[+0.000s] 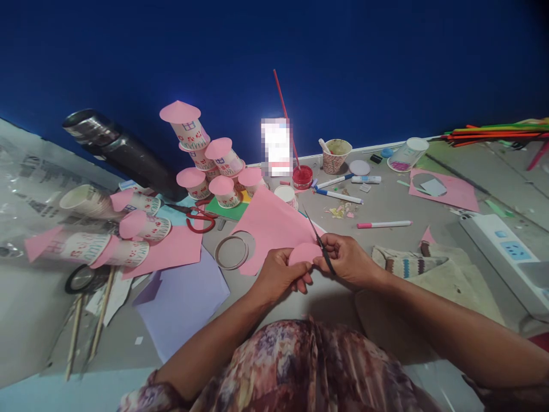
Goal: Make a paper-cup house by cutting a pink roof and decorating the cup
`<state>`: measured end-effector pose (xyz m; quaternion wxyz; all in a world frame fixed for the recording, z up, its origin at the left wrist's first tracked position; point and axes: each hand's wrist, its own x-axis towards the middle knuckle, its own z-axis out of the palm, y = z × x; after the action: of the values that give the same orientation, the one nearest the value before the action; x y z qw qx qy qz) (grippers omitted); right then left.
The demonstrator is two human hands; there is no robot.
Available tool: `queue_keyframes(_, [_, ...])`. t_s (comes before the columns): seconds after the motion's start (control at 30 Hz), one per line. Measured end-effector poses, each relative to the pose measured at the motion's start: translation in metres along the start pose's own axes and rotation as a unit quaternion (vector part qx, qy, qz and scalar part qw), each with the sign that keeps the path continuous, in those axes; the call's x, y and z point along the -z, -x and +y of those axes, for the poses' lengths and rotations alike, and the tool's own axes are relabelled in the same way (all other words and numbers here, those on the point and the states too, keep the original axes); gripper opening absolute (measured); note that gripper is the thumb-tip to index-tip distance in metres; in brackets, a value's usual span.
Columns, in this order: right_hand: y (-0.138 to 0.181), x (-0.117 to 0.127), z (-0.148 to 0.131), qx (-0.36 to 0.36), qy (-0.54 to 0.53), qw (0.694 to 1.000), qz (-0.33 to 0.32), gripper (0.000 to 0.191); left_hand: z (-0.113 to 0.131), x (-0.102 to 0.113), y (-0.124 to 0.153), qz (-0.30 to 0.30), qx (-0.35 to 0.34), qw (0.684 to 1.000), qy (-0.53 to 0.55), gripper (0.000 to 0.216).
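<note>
Between my hands is a small rounded piece of pink paper [304, 254]. My left hand [281, 272] pinches its left and lower edge. My right hand [347, 258] is closed around a pair of dark scissors [326, 257], blades pointing up and away, and its fingertips also meet the paper's right edge. Just beyond lies a large pink sheet [274, 223] with a round piece cut from its lower left side. A roll of tape [231, 252] rests by that cut. Paper cups with pink cone roofs [180, 111] are stacked at the back left.
More roofed cups [141, 226], red-handled scissors [201, 220] and a black flask [124, 154] are on the left. Markers [384, 224], a patterned cup [337, 157] and paper scraps [343, 209] lie ahead. A cloth bag [441, 280] and power strip [508, 257] are at right.
</note>
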<state>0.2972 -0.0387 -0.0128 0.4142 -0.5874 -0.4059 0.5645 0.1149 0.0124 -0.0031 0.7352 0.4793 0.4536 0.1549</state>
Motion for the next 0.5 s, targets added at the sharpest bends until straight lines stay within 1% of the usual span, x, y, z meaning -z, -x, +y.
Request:
queue_keyframes(0.17, [0.0022, -0.0021, -0.0070, -0.012, -0.013, 1.000, 0.006, 0.033, -0.0013, -0.0006, -0.0017, 0.001, 0.009, 0.999, 0.045, 0.027])
queue_keyframes(0.33, [0.0021, -0.0027, -0.0108, -0.025, -0.032, 0.998, 0.052, 0.040, 0.0006, -0.0017, -0.0010, 0.034, -0.017, 0.995, 0.088, 0.030])
queue_keyframes(0.4, [0.0014, -0.0024, -0.0109, -0.038, -0.043, 0.997, 0.052, 0.042, 0.0013, -0.0014, 0.0002, 0.029, -0.018, 0.995, 0.096, 0.034])
queue_keyframes(0.5, [-0.0002, -0.0015, -0.0096, -0.044, -0.061, 0.997, 0.032, 0.044, 0.0016, 0.0004, 0.0015, 0.026, -0.018, 0.993, 0.110, 0.038])
